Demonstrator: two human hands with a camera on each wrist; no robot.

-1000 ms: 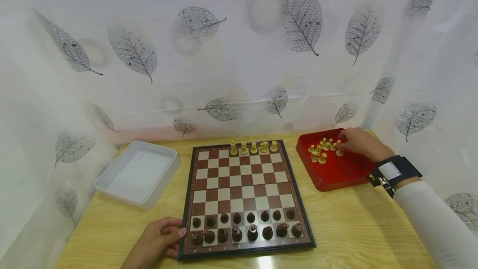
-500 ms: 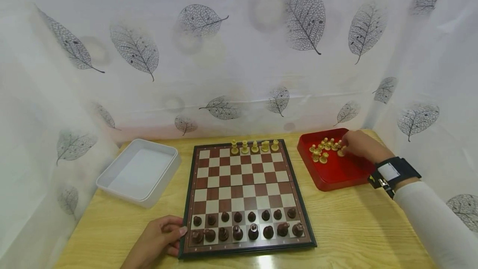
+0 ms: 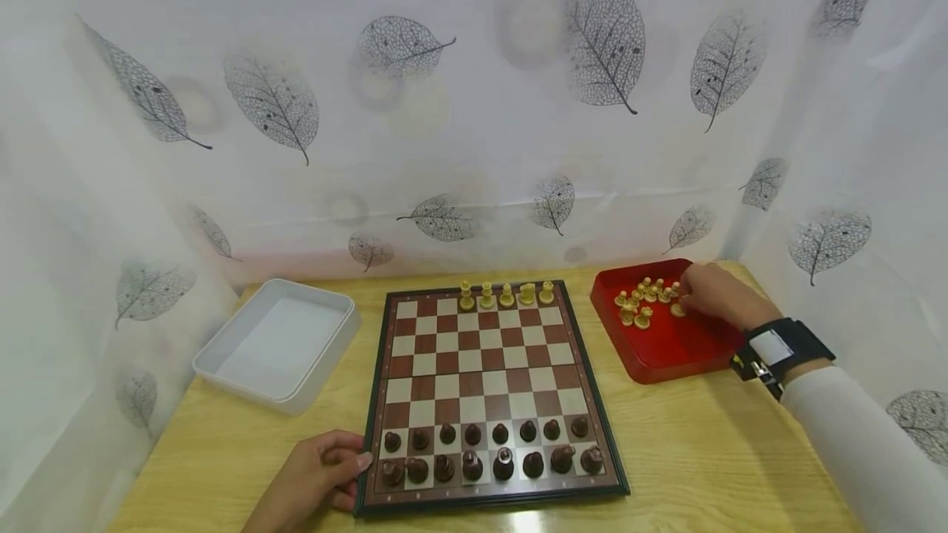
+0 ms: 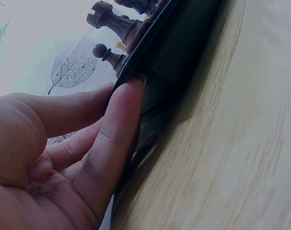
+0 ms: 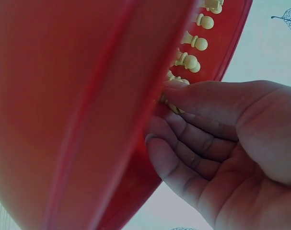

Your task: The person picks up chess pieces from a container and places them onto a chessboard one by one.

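Note:
My left hand [image 3: 314, 471] grips the left edge of a chessboard [image 3: 481, 359] near its front corner. In the left wrist view the thumb and a finger [image 4: 119, 115] pinch the board's dark rim. At far right my right hand [image 3: 718, 294] reaches into a red tray [image 3: 659, 359]. Its thumb and fingers pinch a cream chess piece [image 5: 174, 107], mostly hidden by the fingers and the tray wall, so its kind does not show. Several other cream pieces [image 3: 643, 317], pawns among them, stand close by in the tray.
Dark chess pieces [image 3: 504, 464] fill the board's two front rows. Several cream pieces [image 3: 507, 295] line the right part of its far row. A white tray [image 3: 276, 344] lies to the left on the wooden table [image 3: 704, 467]. A leaf-print curtain [image 3: 474, 122] hangs behind.
The right hand stays in the red tray, its fingers shifting slightly about the cream piece. My left hand keeps its place on the board edge. The head view has tilted a little.

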